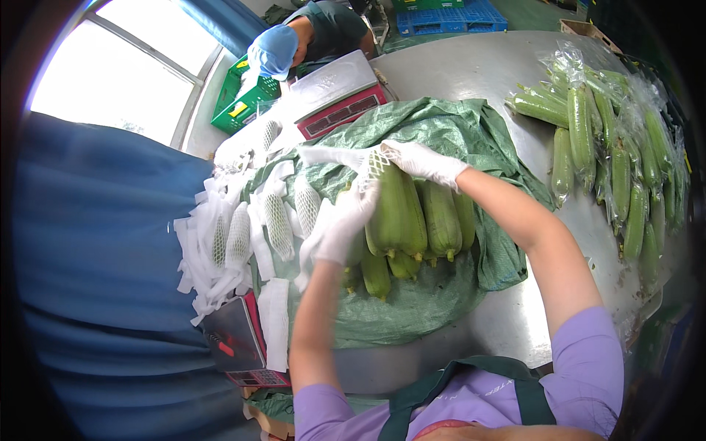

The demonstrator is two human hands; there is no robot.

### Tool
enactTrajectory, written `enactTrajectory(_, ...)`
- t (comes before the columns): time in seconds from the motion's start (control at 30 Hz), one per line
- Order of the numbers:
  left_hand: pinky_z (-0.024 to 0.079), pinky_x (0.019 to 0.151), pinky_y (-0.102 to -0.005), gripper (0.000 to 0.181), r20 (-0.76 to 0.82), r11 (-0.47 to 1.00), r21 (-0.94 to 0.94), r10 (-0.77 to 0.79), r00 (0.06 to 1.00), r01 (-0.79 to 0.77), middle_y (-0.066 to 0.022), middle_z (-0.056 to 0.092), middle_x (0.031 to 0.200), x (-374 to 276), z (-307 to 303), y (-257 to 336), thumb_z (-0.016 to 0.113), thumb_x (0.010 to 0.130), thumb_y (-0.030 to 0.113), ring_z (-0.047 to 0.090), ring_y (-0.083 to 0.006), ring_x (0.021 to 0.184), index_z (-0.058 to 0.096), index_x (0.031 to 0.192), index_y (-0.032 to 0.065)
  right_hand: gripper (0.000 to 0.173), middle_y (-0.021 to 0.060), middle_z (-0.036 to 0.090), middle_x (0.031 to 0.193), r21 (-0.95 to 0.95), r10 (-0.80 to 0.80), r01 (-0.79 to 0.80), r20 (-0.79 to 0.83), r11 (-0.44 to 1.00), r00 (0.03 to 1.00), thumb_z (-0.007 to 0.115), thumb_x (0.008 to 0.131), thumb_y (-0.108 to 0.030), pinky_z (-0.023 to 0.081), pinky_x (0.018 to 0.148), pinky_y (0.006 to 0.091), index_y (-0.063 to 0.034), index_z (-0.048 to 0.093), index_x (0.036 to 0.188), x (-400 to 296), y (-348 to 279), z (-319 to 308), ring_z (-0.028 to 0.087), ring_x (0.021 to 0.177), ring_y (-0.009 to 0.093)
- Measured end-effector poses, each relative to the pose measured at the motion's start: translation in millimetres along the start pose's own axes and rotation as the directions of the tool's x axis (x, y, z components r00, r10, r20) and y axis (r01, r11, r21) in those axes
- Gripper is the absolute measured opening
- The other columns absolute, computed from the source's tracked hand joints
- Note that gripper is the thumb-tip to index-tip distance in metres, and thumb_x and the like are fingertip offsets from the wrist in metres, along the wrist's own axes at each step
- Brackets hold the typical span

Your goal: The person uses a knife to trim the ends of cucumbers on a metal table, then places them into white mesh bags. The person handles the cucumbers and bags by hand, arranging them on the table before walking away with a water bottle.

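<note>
My gloved left hand point(350, 218) and gloved right hand point(422, 162) are both on a white foam mesh sleeve point(378, 163). Its mesh is stretched over the upper end of a long green gourd point(389, 215), while the loose tail trails off to the left. My right hand pinches the sleeve's edge, and my left fingers close on its near side. More bare green gourds point(441, 218) lie in a pile just under and beside my hands, on a green woven sack point(397, 328). Left of them rest several gourds in mesh sleeves point(277, 223).
Loose foam sleeves point(215, 275) heap at the left. One scale point(336, 91) stands beyond the sack, another point(237, 336) at near left. Plastic-bagged green gourds point(582, 127) lie on the metal table point(463, 60) at right. A person in a blue cap point(276, 49) bends near a green crate point(251, 105).
</note>
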State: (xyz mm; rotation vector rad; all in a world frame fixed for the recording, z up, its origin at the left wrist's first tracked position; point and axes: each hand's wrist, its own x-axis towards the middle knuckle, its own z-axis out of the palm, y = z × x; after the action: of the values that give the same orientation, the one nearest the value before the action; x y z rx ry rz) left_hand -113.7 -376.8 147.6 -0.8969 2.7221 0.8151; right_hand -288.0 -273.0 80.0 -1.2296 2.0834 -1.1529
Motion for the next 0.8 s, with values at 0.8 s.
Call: enactTrajectory(0.8,0.053,0.08,-0.0318,0.044,-0.812,0.684,-0.247,0.24,0.532,-0.686,-0.0202,0.066,0.103,-174.1,6.0,60.4,0.051,0.09,-0.003,0.067,-0.0259,0.09,0.047,0.133,-0.0067,0.05,0.0111,0.052,0.129,0.597,0.003,0.46,-0.612,0.658,0.791,0.054,0.095,-0.013,0.041,0.099,0.0303,0.0015,0.038,0.14,-214.7,-160.8,41.3,0.05,0.118,0.018)
